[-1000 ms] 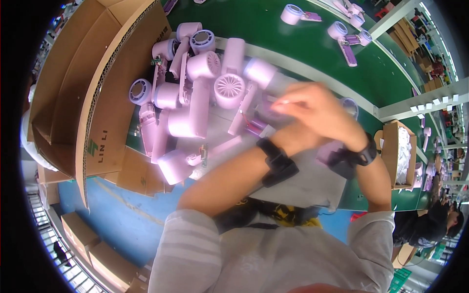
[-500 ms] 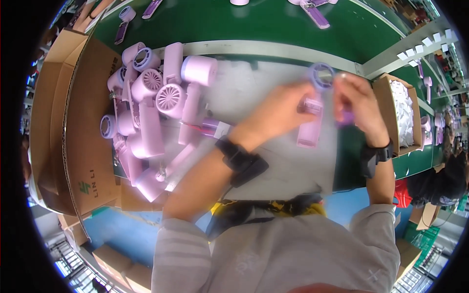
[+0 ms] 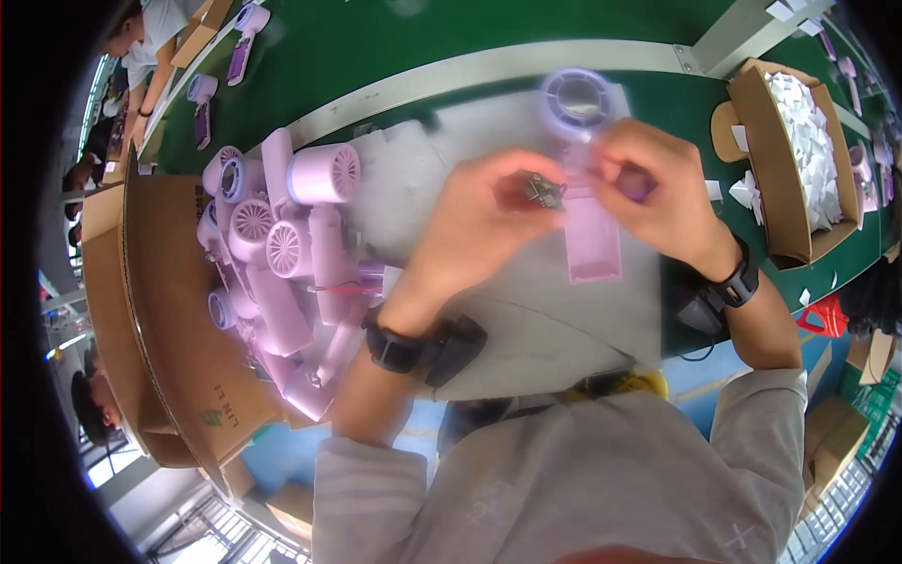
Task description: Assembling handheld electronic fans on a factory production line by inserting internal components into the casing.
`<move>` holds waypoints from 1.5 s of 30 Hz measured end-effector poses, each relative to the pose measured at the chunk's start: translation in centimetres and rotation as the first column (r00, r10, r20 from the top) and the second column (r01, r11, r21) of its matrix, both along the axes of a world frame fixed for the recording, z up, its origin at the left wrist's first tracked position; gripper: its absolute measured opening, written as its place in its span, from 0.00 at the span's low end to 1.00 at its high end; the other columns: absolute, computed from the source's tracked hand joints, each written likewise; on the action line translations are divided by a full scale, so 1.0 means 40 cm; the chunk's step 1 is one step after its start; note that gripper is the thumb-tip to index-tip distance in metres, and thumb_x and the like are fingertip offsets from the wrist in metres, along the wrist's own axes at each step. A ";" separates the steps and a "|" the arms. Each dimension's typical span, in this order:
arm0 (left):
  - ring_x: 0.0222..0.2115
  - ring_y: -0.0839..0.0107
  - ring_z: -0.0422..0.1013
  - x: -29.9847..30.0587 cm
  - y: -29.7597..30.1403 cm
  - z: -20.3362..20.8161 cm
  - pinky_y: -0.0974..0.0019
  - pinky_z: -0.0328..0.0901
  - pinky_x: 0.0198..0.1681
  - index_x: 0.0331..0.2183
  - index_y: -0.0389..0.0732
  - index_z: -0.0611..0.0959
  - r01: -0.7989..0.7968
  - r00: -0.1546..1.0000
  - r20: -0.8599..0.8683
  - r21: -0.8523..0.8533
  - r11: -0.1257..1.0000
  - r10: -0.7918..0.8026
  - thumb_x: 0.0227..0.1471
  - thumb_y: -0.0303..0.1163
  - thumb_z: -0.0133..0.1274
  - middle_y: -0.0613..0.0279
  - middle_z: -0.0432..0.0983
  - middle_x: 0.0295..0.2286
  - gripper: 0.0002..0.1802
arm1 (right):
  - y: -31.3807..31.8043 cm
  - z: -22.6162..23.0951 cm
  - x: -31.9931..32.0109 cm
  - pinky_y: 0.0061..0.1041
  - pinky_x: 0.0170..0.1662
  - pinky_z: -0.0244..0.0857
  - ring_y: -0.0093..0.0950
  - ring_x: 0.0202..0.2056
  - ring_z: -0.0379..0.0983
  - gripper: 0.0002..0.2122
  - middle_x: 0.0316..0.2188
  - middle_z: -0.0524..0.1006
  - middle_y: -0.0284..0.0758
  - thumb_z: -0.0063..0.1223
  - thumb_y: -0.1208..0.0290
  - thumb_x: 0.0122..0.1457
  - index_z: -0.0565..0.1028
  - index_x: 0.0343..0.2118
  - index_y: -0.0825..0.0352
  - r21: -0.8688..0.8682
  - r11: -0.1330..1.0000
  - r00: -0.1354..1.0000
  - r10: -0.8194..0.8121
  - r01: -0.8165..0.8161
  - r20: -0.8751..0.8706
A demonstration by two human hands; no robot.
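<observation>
A pink handheld fan housing (image 3: pixel 594 246) lies on the pale mat in front of me, its round lilac-ringed head at the far end and its handle toward me. My left hand (image 3: pixel 489 221) curls in from the left, thumb and fingers closed around a small circuit board (image 3: pixel 543 193) beside the handle's upper part. From the right, my right hand (image 3: pixel 662 188) bends over the same part, its fingers closed on a small purple piece (image 3: pixel 637 183). Blur and the fingers hide what exactly the fingertips touch.
Several pink fan housings (image 3: pixel 287 249) are heaped to the left, beside a large cardboard box (image 3: pixel 178 320). A smaller carton (image 3: pixel 794 226) of white paper pieces stands at the right. A metal rail (image 3: pixel 451 80) crosses behind the mat (image 3: pixel 526 329). At the far left is another person (image 3: pixel 160 56).
My view has shifted, so the heap sits lower and the carton farther right. My right hand has moved in over the handle, close to my left, and the circuit board now shows.
</observation>
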State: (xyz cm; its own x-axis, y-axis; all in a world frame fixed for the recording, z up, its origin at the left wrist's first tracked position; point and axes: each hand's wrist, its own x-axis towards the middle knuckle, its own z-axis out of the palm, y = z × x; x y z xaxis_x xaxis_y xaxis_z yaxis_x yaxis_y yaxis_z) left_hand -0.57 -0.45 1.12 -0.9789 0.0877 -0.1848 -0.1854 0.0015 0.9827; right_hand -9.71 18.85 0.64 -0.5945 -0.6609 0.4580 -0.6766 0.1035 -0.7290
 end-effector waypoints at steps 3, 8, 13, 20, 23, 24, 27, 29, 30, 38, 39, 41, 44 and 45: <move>0.35 0.80 0.72 0.001 -0.003 0.004 0.75 0.69 0.38 0.38 0.36 0.78 0.003 1.000 0.005 0.008 1.000 -0.003 0.45 0.17 0.61 0.65 0.77 0.34 0.15 | -0.008 -0.001 0.010 0.24 0.27 0.64 0.30 0.26 0.71 0.10 0.23 0.72 0.34 0.62 0.85 0.43 0.71 0.25 0.68 -0.015 0.998 0.990 0.054 -0.057 -0.133; 0.34 0.79 0.74 0.002 -0.007 -0.004 0.74 0.70 0.38 0.36 0.35 0.78 -0.014 0.999 -0.032 0.008 1.000 0.014 0.45 0.16 0.61 0.64 0.78 0.33 0.14 | -0.014 -0.003 0.021 0.28 0.28 0.65 0.35 0.27 0.72 0.10 0.23 0.73 0.36 0.61 0.85 0.41 0.72 0.25 0.67 0.013 0.995 0.975 0.103 -0.102 -0.199; 0.33 0.76 0.75 -0.002 -0.006 -0.017 0.72 0.71 0.38 0.38 0.34 0.79 -0.032 0.999 -0.042 0.054 0.998 0.034 0.44 0.17 0.61 0.62 0.78 0.32 0.15 | -0.013 0.006 0.027 0.29 0.27 0.65 0.35 0.26 0.71 0.09 0.24 0.74 0.35 0.61 0.84 0.42 0.73 0.26 0.67 0.070 0.993 0.979 0.111 -0.100 -0.170; 0.32 0.77 0.75 0.000 0.001 -0.027 0.73 0.71 0.36 0.38 0.34 0.80 -0.067 0.997 -0.039 0.084 0.994 0.070 0.44 0.18 0.61 0.62 0.79 0.32 0.15 | -0.005 0.017 0.027 0.30 0.28 0.65 0.36 0.26 0.71 0.10 0.24 0.74 0.37 0.61 0.83 0.42 0.75 0.29 0.68 0.143 0.982 0.980 0.145 -0.125 -0.138; 0.31 0.78 0.74 -0.002 -0.007 -0.015 0.74 0.70 0.34 0.38 0.35 0.81 -0.048 0.998 -0.035 0.048 0.998 0.050 0.45 0.19 0.61 0.62 0.79 0.32 0.14 | -0.008 0.008 0.023 0.29 0.29 0.66 0.36 0.26 0.71 0.10 0.25 0.74 0.37 0.61 0.83 0.42 0.76 0.30 0.68 0.071 0.989 0.982 0.138 -0.129 -0.126; 0.31 0.79 0.74 -0.003 -0.014 -0.007 0.75 0.69 0.33 0.38 0.36 0.81 -0.036 0.999 -0.036 -0.007 0.999 0.036 0.46 0.20 0.60 0.63 0.79 0.32 0.14 | -0.012 0.001 0.020 0.28 0.30 0.66 0.35 0.27 0.71 0.10 0.26 0.73 0.38 0.61 0.83 0.43 0.76 0.31 0.69 0.010 0.991 0.983 0.136 -0.136 -0.126; 0.30 0.80 0.73 -0.001 -0.015 -0.007 0.76 0.67 0.32 0.38 0.37 0.81 -0.027 0.999 -0.033 -0.038 0.999 0.026 0.47 0.22 0.60 0.64 0.79 0.31 0.12 | -0.013 -0.021 0.015 0.27 0.31 0.67 0.34 0.27 0.71 0.09 0.29 0.73 0.38 0.62 0.82 0.45 0.77 0.31 0.69 -0.068 0.991 0.986 0.111 -0.119 -0.121; 0.29 0.82 0.72 0.001 -0.013 -0.013 0.77 0.66 0.31 0.37 0.38 0.81 -0.036 0.999 -0.024 0.020 0.999 0.037 0.48 0.23 0.59 0.65 0.79 0.30 0.10 | -0.011 -0.030 0.013 0.25 0.33 0.67 0.32 0.29 0.70 0.08 0.31 0.72 0.38 0.62 0.81 0.47 0.78 0.32 0.70 -0.090 0.993 0.991 0.069 -0.080 -0.111; 0.29 0.82 0.72 -0.001 -0.011 -0.012 0.77 0.66 0.31 0.37 0.38 0.81 -0.035 0.999 -0.024 0.018 0.999 0.035 0.48 0.23 0.59 0.65 0.79 0.30 0.10 | -0.013 -0.029 0.013 0.25 0.33 0.67 0.32 0.29 0.70 0.08 0.31 0.72 0.38 0.62 0.81 0.47 0.78 0.32 0.70 -0.093 0.993 0.992 0.068 -0.078 -0.111; 0.28 0.83 0.70 0.001 -0.011 -0.010 0.77 0.66 0.32 0.37 0.38 0.80 -0.109 0.993 -0.049 -0.069 0.992 0.106 0.48 0.23 0.60 0.69 0.77 0.28 0.11 | -0.018 -0.028 0.028 0.24 0.32 0.65 0.30 0.30 0.69 0.07 0.34 0.69 0.37 0.62 0.78 0.50 0.79 0.33 0.69 -0.012 1.000 0.987 -0.013 0.011 -0.163; 0.29 0.82 0.71 -0.001 -0.012 -0.006 0.76 0.66 0.33 0.37 0.37 0.80 -0.106 0.994 -0.037 -0.085 0.991 0.103 0.47 0.22 0.60 0.68 0.77 0.29 0.11 | -0.018 -0.029 0.026 0.24 0.31 0.65 0.30 0.30 0.69 0.07 0.34 0.69 0.37 0.62 0.78 0.50 0.79 0.33 0.68 -0.007 1.000 0.986 -0.002 0.001 -0.165; 0.31 0.79 0.72 -0.004 -0.012 -0.002 0.75 0.66 0.36 0.37 0.35 0.79 -0.097 0.995 -0.010 -0.115 0.989 0.096 0.47 0.20 0.61 0.65 0.77 0.32 0.12 | -0.016 -0.031 0.021 0.24 0.30 0.64 0.29 0.29 0.68 0.07 0.34 0.69 0.36 0.62 0.78 0.51 0.80 0.33 0.67 0.006 1.000 0.986 0.016 -0.015 -0.166; 0.32 0.78 0.72 -0.003 -0.025 0.003 0.75 0.66 0.37 0.39 0.35 0.79 -0.051 0.999 0.001 -0.062 0.997 0.051 0.47 0.20 0.61 0.64 0.77 0.33 0.15 | -0.008 -0.025 0.000 0.24 0.29 0.64 0.28 0.27 0.69 0.07 0.33 0.69 0.35 0.62 0.77 0.50 0.80 0.33 0.66 0.015 0.998 0.972 0.065 -0.064 -0.226; 0.33 0.78 0.73 -0.003 -0.029 0.004 0.75 0.67 0.37 0.40 0.35 0.78 -0.029 1.000 0.004 -0.035 0.999 0.030 0.46 0.19 0.61 0.64 0.77 0.34 0.17 | -0.006 -0.024 -0.006 0.23 0.28 0.64 0.27 0.26 0.69 0.07 0.33 0.69 0.35 0.62 0.77 0.49 0.80 0.34 0.65 0.021 0.996 0.962 0.091 -0.088 -0.256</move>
State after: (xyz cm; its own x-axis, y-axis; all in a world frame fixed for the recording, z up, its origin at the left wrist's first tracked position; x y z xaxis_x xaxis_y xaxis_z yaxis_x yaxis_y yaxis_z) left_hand -0.67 -1.60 1.29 -0.9800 0.0521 -0.1922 -0.1908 0.0305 0.9812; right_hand -9.97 18.62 -0.30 -0.3959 -0.7112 0.5809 -0.8477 0.0398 -0.5290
